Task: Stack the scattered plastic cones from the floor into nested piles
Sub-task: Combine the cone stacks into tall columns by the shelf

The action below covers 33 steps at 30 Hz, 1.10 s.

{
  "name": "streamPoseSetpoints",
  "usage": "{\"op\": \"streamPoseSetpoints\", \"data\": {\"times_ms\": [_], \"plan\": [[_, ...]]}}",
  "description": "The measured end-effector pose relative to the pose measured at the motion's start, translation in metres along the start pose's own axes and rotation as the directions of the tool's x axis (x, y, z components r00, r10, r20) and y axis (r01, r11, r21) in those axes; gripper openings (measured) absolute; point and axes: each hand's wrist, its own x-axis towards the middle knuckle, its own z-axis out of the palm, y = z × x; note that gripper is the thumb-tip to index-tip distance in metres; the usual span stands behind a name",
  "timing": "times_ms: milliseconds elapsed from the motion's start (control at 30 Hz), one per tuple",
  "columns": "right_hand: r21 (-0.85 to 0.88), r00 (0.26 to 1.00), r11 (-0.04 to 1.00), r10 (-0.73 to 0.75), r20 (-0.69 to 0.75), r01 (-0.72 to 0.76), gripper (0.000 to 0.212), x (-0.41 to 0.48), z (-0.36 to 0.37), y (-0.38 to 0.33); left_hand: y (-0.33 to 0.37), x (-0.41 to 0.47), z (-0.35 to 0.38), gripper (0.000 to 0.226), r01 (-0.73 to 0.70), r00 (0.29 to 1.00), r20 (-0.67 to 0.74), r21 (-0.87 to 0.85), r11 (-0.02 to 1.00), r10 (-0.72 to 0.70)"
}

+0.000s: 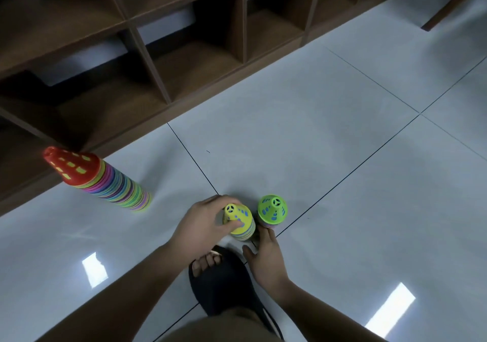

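A tall nested pile of many-coloured cones [105, 183] topped by a red cone stands at the left, near the shelf. Two short piles stand side by side on the floor in front of me: one topped by a yellow cone [238, 220], one topped by a green cone [272, 210]. My left hand [205, 225] wraps around the yellow-topped pile, thumb across its front. My right hand [266, 257] rests just below the green-topped pile, fingertips touching its base, fingers apart.
A dark wooden cubby shelf [158, 59] runs along the far left and top. My foot in a black slipper [224, 281] sits right below the two short piles. Glossy grey floor tiles [342, 144] spread to the right.
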Motion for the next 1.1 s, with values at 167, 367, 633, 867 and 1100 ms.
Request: {"op": "streamPoseSetpoints", "data": {"times_ms": [167, 367, 633, 867, 1100], "plan": [[0.051, 0.996, 0.999, 0.018, -0.082, -0.014, 0.059, 0.006, 0.015, -0.006, -0.011, 0.0, -0.016, 0.035, 0.088, 0.995, -0.034, -0.075, 0.993, -0.09], [0.08, 0.995, 0.996, -0.042, -0.085, 0.048, 0.073, 0.016, 0.02, -0.019, -0.027, -0.004, -0.03, 0.033, 0.173, 0.983, -0.026, -0.198, 0.965, -0.182], [0.057, 0.984, 0.989, -0.128, -0.123, 0.135, 0.072, 0.031, 0.028, -0.046, -0.035, -0.013, -0.059, 0.034, 0.201, 0.974, -0.069, -0.187, 0.962, -0.216], [0.061, 0.935, 0.941, -0.321, -0.151, 0.333, 0.076, 0.05, 0.006, -0.125, 0.009, -0.017, -0.153, 0.033, 0.09, 0.984, -0.157, 0.0, 0.996, -0.089], [0.112, 0.853, 0.848, -0.503, -0.14, 0.519, 0.077, 0.058, -0.023, -0.249, 0.062, -0.035, -0.272, 0.037, 0.028, 0.964, -0.266, 0.071, 0.997, -0.008]]}}
